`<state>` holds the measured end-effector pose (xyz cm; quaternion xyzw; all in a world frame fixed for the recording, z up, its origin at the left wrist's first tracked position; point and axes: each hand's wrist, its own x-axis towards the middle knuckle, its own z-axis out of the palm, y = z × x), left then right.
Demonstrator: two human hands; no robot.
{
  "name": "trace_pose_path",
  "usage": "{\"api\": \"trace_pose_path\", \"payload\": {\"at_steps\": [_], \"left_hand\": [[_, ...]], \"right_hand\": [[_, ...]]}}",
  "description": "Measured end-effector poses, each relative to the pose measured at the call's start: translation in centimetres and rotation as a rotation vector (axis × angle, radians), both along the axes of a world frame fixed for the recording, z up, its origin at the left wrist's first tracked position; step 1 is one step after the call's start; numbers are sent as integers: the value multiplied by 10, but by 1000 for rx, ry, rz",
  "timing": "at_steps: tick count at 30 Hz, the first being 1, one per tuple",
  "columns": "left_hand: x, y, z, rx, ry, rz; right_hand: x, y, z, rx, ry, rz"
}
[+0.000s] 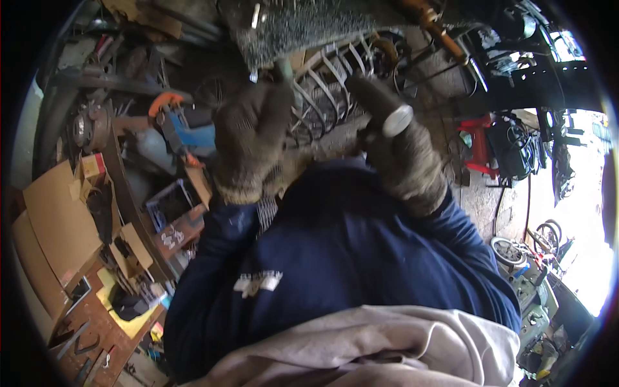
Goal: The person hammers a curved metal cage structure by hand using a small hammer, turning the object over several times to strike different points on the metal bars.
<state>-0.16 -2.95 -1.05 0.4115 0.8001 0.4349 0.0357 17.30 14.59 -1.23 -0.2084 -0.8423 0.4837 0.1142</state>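
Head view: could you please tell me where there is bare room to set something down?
Pale floor looks bare by the red stool, between the right sleeve and small wheel. Crowded: left, hand tools on the brown worktop; ahead, around the ribbed metal frame.

You're in a cluttered workshop: left of your left hand (248, 138) are cardboard boxes (58, 216) and a tool-strewn bench (97, 322); beyond both hands, curved metal bars (330, 90); right of your right hand (406, 155), small wheels (508, 252).
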Motion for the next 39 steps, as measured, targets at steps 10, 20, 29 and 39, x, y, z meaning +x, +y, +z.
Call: {"api": "trace_pose_path", "payload": {"at_steps": [10,20,29,39], "left_hand": [[4,-6,-33,457,-472,23],[-16,-1,-30,34,585,-253],[-12,22,5,228,-872,-236],[-20,21,-3,150,-1168,-230]], "right_hand": [[5,32,-27,-158,385,-240],[6,30,-26,-635,477,-409],[9,26,-25,-452,338,-355],[10,29,-16,-518,351,-354]]}}
